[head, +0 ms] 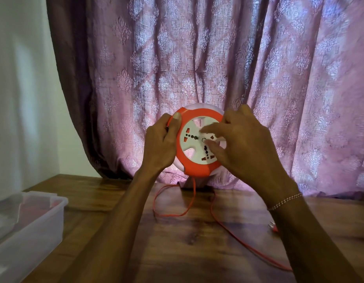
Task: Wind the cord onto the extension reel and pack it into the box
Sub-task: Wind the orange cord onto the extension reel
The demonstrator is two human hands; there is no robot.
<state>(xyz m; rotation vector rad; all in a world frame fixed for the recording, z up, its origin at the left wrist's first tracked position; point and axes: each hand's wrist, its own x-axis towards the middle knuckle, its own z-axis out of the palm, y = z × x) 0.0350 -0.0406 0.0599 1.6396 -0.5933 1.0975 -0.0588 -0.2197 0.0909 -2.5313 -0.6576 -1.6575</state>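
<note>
An orange and white extension reel (194,152) is held up in front of the curtain, its socket face toward me. My left hand (162,141) grips its left rim, thumb on the orange edge. My right hand (240,139) lies over the right side of the white socket disc, fingers blurred on the face. The orange cord (219,221) hangs from the reel's bottom, loops on the table and runs off toward the lower right. Its plug (273,226) lies on the table at the right. A clear plastic box (37,221) stands at the left.
A wooden table (177,252) fills the lower view. A pink patterned curtain (217,58) hangs right behind the reel, its hem on the table. A white wall is at the left. The box holds something reddish, blurred.
</note>
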